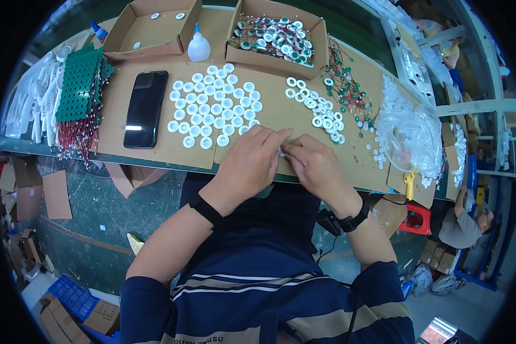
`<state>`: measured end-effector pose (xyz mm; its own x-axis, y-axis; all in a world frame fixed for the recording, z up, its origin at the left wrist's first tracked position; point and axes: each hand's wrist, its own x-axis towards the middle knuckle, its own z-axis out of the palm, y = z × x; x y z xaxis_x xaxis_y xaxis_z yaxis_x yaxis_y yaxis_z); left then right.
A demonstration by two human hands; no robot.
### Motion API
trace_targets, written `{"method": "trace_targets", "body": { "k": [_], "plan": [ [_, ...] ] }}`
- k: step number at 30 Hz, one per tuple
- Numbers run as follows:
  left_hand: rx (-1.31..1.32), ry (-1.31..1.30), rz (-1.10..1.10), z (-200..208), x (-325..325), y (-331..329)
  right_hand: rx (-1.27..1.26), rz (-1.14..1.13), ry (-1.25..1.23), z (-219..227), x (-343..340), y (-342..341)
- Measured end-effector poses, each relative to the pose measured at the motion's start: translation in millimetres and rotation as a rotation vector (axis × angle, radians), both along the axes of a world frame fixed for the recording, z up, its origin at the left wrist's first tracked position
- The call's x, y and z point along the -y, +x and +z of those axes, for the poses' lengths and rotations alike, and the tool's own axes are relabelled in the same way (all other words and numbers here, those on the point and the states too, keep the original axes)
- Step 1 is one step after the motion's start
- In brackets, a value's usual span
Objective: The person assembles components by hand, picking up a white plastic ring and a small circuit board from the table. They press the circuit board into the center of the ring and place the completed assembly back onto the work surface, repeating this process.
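Note:
At the table's front edge my left hand and my right hand meet, fingers closed in a pinch. Between the fingertips a small pale piece barely shows; its kind is hidden. Just beyond my left hand lie many round white caps, spread in loose rows on the cardboard. White rings lie in a heap beyond my right hand. Farther right are small green discs with red wires.
A black phone lies left of the caps, beside green disc sheets with red wires. At the back stand a white squeeze bottle, a carton of wired discs and another carton. A clear plastic bag and yellow-handled tool are right.

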<state>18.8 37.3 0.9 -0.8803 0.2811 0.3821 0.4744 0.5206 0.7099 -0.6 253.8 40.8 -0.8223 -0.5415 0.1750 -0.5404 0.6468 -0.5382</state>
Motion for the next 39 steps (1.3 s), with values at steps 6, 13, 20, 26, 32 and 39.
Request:
{"method": "trace_targets", "body": {
  "k": [6,13,20,26,32,39],
  "plan": [
    [-0.072,-0.108,-0.045,11,-3,2,0.004,-0.136,-0.064,-2,-7,-2],
    [-0.192,-0.243,-0.101,12,6,-10,-0.328,-0.458,0.143,2,-94,-36],
    [-0.232,-0.301,0.032,13,35,-22,-0.352,-0.584,0.284,-16,-151,-50],
    [-0.208,-0.312,0.068,19,48,-32,-0.354,-0.598,0.298,-17,-153,-52],
    [-0.240,-0.241,0.043,29,15,-33,-0.366,-0.598,0.161,-1,-128,-32],
    [-0.175,-0.200,-0.045,18,-63,-62,-0.213,-0.263,0.029,-21,-77,5]
  ]
}}
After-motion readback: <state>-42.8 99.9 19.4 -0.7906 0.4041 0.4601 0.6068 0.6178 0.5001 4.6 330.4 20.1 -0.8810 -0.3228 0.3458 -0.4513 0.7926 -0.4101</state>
